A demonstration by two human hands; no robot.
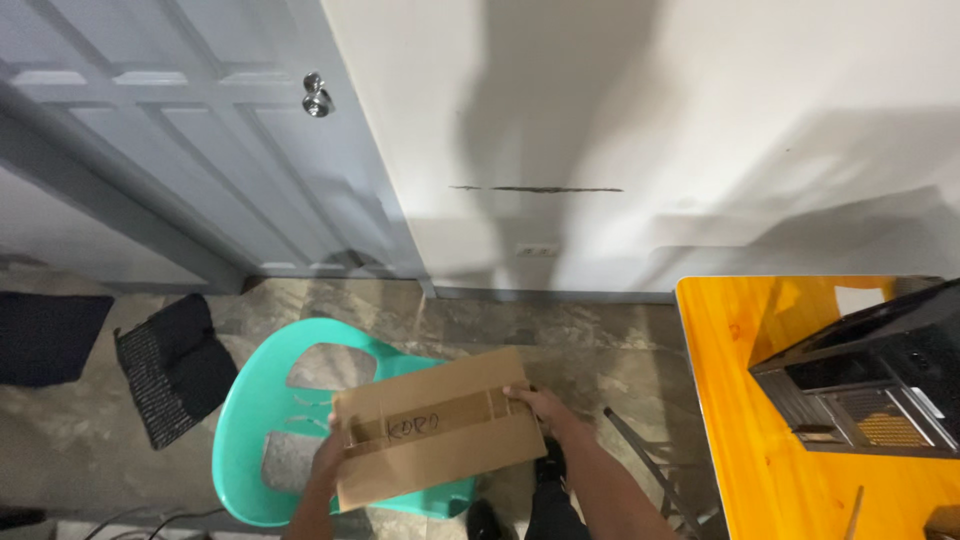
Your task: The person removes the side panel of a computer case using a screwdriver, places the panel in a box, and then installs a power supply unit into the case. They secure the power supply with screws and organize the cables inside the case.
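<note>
I hold a flat brown cardboard box, taped along its middle, over a turquoise plastic chair. My left hand grips the box's left end. At the right end, my right hand holds the top corner. The box is level and slightly tilted, and it covers much of the chair's seat.
An orange table stands at the right with a black computer case on it. A grey door with a round knob and a white wall are ahead. A dark mat lies on the stone floor to the left.
</note>
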